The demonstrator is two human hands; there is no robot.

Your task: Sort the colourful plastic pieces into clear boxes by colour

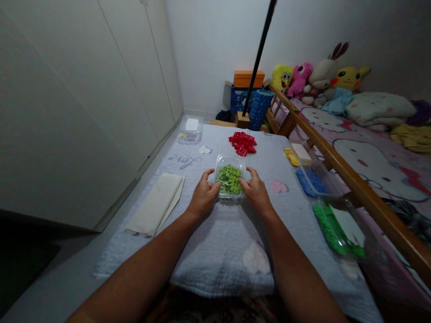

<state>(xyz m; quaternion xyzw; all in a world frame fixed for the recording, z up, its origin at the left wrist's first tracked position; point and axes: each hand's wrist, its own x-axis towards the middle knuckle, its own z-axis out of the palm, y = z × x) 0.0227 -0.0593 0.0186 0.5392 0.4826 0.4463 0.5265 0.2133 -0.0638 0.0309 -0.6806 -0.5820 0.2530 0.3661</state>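
Observation:
A clear plastic container (230, 162) holding several light green pieces (229, 179) rests on a pale grey quilt (232, 233) in front of me. My left hand (204, 196) grips its left side, thumb on the rim. My right hand (255, 192) grips its right side, fingers curled against the wall. Both hands are closed on the container.
A pile of red pieces (242, 142) lies beyond the container. Yellow pieces (291, 157), a box of blue pieces (313, 180) and a box of green pieces (336, 229) sit right. A clear box (190, 129) stands far left, a folded cream cloth (156, 204) near left. A wooden bed rail (353, 179) runs along the right.

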